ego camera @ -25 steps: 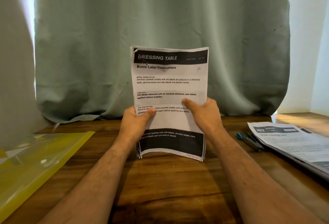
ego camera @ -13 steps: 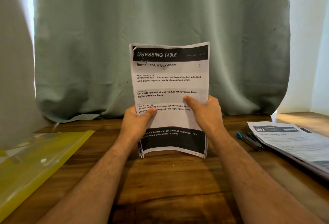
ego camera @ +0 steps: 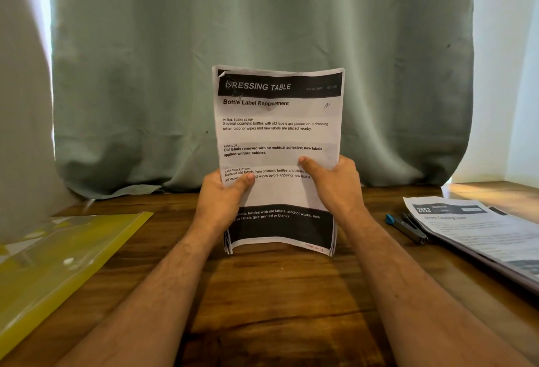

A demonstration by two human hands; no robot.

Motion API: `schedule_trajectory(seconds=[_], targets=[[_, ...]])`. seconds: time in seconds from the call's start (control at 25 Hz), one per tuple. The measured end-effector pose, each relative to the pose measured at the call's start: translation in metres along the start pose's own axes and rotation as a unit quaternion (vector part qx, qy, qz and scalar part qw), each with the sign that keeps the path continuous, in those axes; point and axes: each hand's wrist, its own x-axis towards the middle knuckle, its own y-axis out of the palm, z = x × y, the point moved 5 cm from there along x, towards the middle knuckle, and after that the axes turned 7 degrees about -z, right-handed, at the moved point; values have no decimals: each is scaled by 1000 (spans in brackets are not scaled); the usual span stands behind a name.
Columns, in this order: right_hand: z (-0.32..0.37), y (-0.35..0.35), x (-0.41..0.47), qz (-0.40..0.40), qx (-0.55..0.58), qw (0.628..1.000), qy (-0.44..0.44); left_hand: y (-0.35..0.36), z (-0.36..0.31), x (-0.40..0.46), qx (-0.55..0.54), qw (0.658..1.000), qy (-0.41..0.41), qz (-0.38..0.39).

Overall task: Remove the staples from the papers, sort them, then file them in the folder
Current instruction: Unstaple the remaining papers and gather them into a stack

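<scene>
Left hand [ego camera: 223, 197] and right hand [ego camera: 335, 183] are gripping the paper stack [ego camera: 278, 139] upright above the bench [ego camera: 280, 293], fingers curled behind, apparently squaring its edges; yellow folder [ego camera: 58, 264] is waiting alongside.

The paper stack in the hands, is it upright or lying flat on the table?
Upright: the paper stack stands on end, title at top, left hand and right hand gripping its sides.

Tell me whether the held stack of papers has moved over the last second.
Yes. The stack of papers has risen slightly: its top edge sits higher against the green curtain, its bottom edge higher over the wooden table.
</scene>
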Motion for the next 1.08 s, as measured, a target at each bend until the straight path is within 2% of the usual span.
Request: schedule_trajectory(seconds=[0.64, 0.72, 0.84, 0.92, 1.08], targets=[[-2, 0, 0, 13, 9, 1000, 8, 0, 5, 1, -19, 999, -42, -3], [0, -2, 1, 18, 39, 999, 5, 0, 5, 2, -69, 995, -78, 3], [-2, -6, 5, 22, 60, 998, 8, -4, 11, 3, -107, 974, -189, 59], [-11, -4, 6, 36, 63, 996, 43, -6, 21, 1, -73, 960, -254, 95], [-33, -3, 1, 80, 45, 984, 154, -2, 33, -13, -18, 937, -323, 135]])
